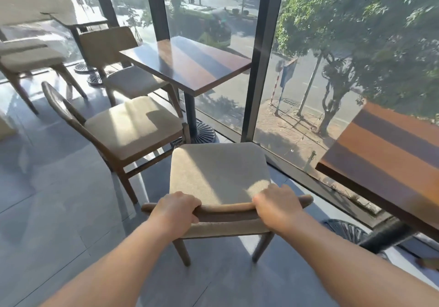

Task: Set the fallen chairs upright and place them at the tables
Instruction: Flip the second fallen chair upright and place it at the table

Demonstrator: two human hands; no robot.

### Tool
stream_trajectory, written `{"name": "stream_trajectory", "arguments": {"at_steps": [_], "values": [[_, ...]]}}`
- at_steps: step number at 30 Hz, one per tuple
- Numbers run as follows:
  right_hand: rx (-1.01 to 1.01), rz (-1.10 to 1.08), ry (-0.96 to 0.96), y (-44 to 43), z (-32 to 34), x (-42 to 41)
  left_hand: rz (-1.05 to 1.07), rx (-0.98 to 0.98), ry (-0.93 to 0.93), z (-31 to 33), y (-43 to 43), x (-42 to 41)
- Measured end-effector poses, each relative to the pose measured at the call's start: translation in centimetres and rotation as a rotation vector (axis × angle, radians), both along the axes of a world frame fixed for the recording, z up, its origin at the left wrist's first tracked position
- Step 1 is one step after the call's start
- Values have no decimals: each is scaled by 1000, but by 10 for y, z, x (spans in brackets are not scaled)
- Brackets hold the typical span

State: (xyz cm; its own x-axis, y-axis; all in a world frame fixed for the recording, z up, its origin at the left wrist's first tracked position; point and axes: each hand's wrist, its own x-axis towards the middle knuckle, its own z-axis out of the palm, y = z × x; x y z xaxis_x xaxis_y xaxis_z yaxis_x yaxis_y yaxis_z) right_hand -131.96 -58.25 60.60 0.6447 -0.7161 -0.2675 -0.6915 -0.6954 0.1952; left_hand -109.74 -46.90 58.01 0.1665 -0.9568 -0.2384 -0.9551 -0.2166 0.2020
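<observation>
A wooden chair (219, 173) with a beige cushioned seat stands upright on the floor right in front of me, facing the window. My left hand (177, 208) grips the left part of its curved top rail. My right hand (276, 205) grips the right part of the same rail. A dark wooden table (389, 154) on a black pedestal stands to the chair's right. Another wooden table (187, 63) stands ahead on the left, with an upright chair (128, 126) beside it.
A floor-to-ceiling glass wall with black frame posts (259, 69) runs close behind the tables. More upright chairs (114, 52) and a further table (78, 21) stand at the far left. Round black table bases (204, 133) sit on the grey tiled floor (59, 199).
</observation>
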Motion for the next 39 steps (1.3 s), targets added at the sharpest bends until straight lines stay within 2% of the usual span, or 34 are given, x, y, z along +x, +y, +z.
{"name": "stream_trajectory", "arguments": {"at_steps": [4, 9, 14, 18, 23, 27, 32, 36, 39], "values": [[-43, 40, 4, -47, 4, 15, 7, -75, 6, -12, -37, 4], [-25, -43, 97, -109, 12, 28, -143, -174, -48, -16, -87, 4], [-24, -107, 200, -186, 13, 24, -215, -191, 117, -23, -155, -13], [-27, -98, 141, -247, 7, 16, -197, -210, 155, -30, -208, -32], [84, -79, -5, -321, 4, 13, -96, -261, 167, -36, -269, -33], [50, 31, -25, -366, 0, 11, -12, -280, 190, -39, -311, -50], [49, 112, -44, -422, 6, 11, 80, -321, 123, -38, -352, -67], [112, 62, -133, -459, 5, 13, 99, -322, 189, -31, -381, -77], [118, 83, -123, -480, 8, 17, 119, -324, 187, -31, -398, -78]]}}
